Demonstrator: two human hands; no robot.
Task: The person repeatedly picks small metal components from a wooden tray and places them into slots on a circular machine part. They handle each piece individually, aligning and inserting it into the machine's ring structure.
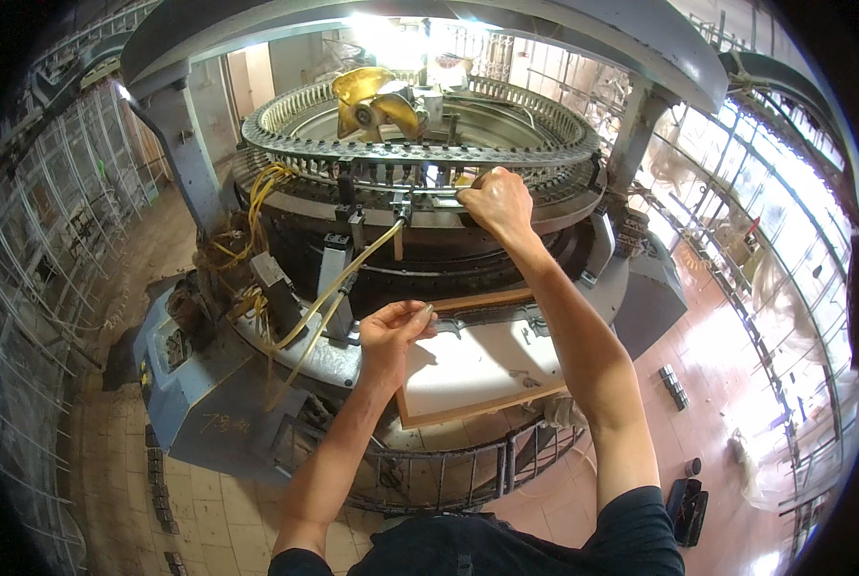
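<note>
A circular knitting machine (353, 213) stands before me, its round bed topped by a toothed metal ring (401, 154). My right hand (499, 204) is closed at the front of the bed, just below the ring; what its fingers grip is hidden. Lower and to the left, my left hand (396, 331) pinches a small pale piece, too small to name, above a white tray (468, 384) with a wooden rim. Dark metal parts (497, 319) lie along the tray's far side, and a few tiny pieces (521, 374) rest on its white surface.
A yellow fan (367, 106) sits inside the ring. Yellow hoses (338, 288) run up the machine's left front. A curved black railing (449, 470) passes below the tray. Dark metal blocks (674, 389) and an open black case (687, 509) lie on the floor at right.
</note>
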